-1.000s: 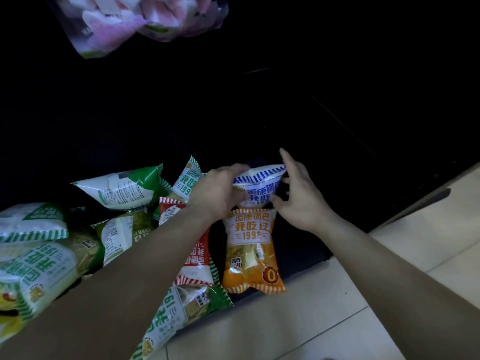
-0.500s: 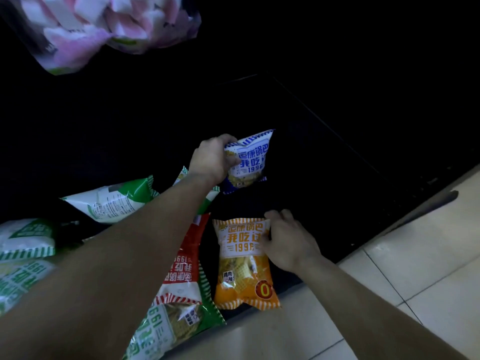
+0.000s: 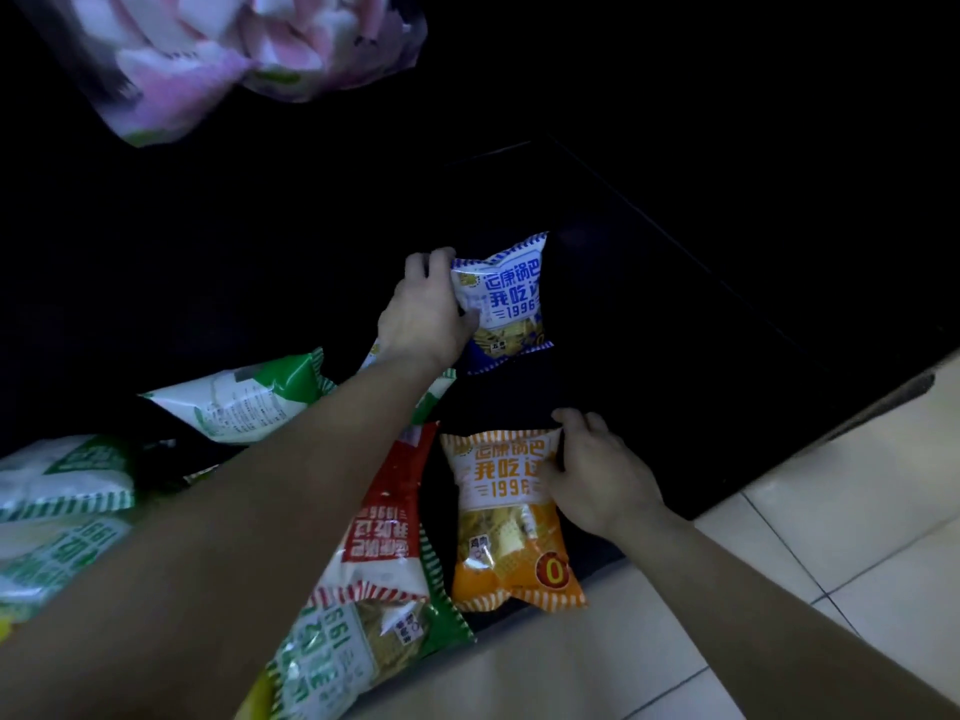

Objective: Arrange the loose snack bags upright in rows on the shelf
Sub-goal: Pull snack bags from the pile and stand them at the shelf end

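Blue bag (image 3: 508, 304) mid-placing, clamped in left hand (image 3: 422, 320) at twelve; orange bag (image 3: 503, 527) pinched by right hand (image 3: 597, 475); next needs upright seating.

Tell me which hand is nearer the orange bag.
Right. The right hand grips the orange bag at its top corner; the left hand is farther back, holding the blue bag.

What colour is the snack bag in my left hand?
The snack bag in the left hand is blue and white, striped at its edges; head view.
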The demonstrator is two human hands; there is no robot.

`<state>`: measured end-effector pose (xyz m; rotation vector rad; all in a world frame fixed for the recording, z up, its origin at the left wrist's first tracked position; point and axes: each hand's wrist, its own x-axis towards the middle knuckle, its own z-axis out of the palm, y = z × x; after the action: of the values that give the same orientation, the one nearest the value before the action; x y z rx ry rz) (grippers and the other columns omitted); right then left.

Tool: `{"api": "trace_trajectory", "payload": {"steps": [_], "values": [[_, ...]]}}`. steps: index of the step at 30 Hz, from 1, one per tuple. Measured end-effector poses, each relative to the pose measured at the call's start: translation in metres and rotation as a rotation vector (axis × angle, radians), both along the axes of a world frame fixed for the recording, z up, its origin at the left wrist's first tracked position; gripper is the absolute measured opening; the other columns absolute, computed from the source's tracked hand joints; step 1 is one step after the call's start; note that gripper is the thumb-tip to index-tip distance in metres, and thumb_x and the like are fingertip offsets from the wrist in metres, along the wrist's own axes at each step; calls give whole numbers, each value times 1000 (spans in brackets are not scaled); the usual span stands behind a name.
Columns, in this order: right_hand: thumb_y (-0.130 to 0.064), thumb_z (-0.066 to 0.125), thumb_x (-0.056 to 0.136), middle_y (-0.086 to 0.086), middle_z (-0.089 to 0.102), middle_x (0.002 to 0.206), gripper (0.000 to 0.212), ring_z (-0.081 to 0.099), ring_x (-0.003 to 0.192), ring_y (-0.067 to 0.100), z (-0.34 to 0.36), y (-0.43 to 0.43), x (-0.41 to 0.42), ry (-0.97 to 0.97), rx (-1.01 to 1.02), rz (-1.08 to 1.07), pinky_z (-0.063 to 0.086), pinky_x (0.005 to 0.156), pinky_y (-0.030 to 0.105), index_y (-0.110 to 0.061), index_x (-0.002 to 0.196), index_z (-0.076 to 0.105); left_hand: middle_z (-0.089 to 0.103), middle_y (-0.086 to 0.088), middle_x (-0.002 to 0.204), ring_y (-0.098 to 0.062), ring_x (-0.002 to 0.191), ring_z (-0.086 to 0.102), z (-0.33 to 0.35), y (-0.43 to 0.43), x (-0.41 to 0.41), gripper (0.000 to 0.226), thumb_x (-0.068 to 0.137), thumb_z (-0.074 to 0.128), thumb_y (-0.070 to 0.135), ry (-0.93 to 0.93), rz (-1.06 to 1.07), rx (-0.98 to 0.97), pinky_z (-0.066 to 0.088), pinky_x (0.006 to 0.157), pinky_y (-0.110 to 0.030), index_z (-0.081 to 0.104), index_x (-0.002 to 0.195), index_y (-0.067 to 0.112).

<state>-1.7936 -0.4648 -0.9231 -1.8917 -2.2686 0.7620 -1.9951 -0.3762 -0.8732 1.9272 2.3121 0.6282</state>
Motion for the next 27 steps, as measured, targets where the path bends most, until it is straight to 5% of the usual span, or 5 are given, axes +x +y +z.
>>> {"api": "trace_trajectory", "payload": {"steps": [5,11,17,24,27], "values": [[-49,51,94,9,47,137,61,52,122,29,18,-20,2,-48,-32,34,50,92,41,-20,145,33,43,-2,142,-24,126,50,29,-88,-32,67,86,68,42,4,-217,-236,47,98,-39,40,144,25],[-65,49,89,12,54,126,68,59,112,32,27,-56,-2,-243,-208,40,47,79,37,-12,130,39,48,6,134,-20,115,55,39,-179,-39,44,91,61,39,-47,-219,-252,51,87,-36,51,133,30],[-50,55,96,13,61,125,57,61,110,30,3,-67,-7,75,-403,-81,50,84,35,-7,129,42,45,1,140,-24,122,52,21,-207,-33,55,90,55,42,248,-431,-246,48,96,-41,44,141,23],[-37,71,88,4,64,124,61,61,113,26,11,-68,6,94,-164,-5,50,93,39,-20,138,40,50,0,137,-23,122,52,19,-199,-43,52,91,58,37,107,-350,-218,47,96,-37,46,140,22],[-34,75,84,2,60,130,69,56,120,26,25,-68,21,77,-25,3,46,93,37,-25,141,38,46,-1,143,-22,131,43,21,-189,-44,70,87,65,48,-11,-265,-254,42,103,-36,38,146,23]]}}
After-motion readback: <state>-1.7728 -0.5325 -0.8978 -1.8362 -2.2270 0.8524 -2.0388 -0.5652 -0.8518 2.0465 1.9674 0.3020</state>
